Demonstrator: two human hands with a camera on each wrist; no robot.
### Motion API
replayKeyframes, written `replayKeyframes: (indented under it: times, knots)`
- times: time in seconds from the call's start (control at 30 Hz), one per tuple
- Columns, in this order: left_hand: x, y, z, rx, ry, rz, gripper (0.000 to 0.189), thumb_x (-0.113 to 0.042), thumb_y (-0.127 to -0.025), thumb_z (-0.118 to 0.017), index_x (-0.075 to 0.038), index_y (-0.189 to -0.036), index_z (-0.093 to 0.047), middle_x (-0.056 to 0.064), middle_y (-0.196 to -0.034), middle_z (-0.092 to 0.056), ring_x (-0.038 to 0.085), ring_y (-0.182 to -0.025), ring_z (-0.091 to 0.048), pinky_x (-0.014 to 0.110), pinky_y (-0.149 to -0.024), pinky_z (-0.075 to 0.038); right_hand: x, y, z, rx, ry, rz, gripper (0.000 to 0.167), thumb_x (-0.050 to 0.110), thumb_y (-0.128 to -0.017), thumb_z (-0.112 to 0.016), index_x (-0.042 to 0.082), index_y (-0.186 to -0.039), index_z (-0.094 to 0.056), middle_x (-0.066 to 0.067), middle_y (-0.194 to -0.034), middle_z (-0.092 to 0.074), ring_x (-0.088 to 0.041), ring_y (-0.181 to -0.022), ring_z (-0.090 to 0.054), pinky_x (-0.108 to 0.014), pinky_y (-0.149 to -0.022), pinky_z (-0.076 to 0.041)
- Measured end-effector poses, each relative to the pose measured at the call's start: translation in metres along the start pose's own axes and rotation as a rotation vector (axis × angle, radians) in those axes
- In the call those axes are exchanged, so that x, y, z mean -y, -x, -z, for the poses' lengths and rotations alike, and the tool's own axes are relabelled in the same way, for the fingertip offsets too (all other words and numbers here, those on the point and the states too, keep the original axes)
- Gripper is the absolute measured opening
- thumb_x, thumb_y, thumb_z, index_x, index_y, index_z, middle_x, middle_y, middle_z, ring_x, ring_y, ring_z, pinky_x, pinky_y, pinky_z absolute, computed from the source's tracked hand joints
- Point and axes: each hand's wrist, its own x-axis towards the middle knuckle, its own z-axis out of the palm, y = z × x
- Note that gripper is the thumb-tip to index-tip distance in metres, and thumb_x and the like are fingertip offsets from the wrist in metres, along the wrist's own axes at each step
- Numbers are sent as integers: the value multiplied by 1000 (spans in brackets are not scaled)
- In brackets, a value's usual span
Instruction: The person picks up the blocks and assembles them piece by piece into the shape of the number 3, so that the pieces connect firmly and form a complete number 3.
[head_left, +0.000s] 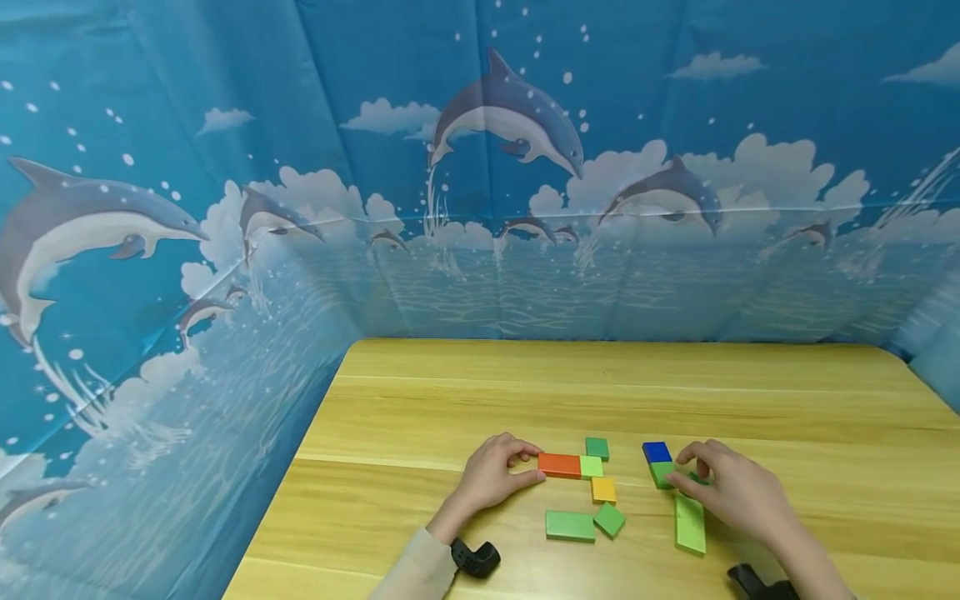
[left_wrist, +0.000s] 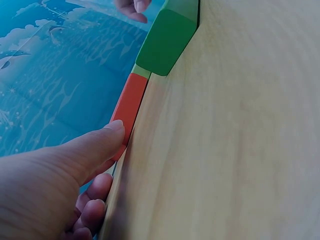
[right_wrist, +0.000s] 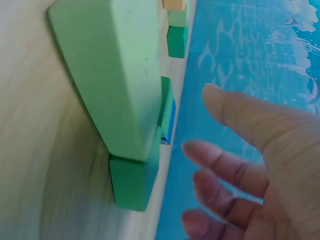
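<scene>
My left hand pinches the left end of a flat red block between thumb and fingers. The block's right end meets a light green square block. A darker green square block lies just behind, and an orange block in front. Over on the right, my right hand hovers beside a blue block and a green block set end to end. Its thumb and fingers are spread apart with nothing between them. Beneath it lies a long light green block with another green block at its end.
A green rectangular block and a turned green square block lie toward the front, between the hands. The wooden table backs onto a blue dolphin-print curtain. Each wrist wears a black band.
</scene>
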Motion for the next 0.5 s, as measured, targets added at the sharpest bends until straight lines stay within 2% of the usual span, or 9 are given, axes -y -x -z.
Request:
replayKeyframes:
  times: [0.13,0.23,0.33,0.5]
  knots:
    - [1,-1,0,2,3,5,33,-48,-83,-69,-26,-107,-71,-14,-86,-53,1,-69,-41,19,-60,-35,0,-5,-4,51,31,-93,51,60,-77,-67,11,-91,-64,1,-73,-48,-15,-58,-43,-33,-48,-35]
    - [1,-1,-1,1,2,8,33,-48,-83,-69,-26,-107,-71,-15,-85,-52,1,-69,-40,19,-60,-35,1,-7,-8,57,57,-131,57,68,-72,-66,12,-86,-62,1,-75,-50,-15,-58,-45,-32,-48,-36]
    - [1,-1,0,0,0,7,33,-48,-83,-69,-26,-107,-71,-15,-85,-52,1,-69,-40,19,-59,-35,4,-6,-11,41,65,-140,59,70,-69,-67,13,-84,-62,1,-76,-52,-15,-56,-45,-32,-47,-36]
    - [0,0,2,2,0,8,32,-48,-83,-69,-26,-107,-71,-16,-85,-52,1,-69,-40,19,-59,-35,7,-4,-16,20,84,-139,54,65,-70,-70,13,-81,-61,1,-75,-50,-15,-53,-43,-32,-45,-32]
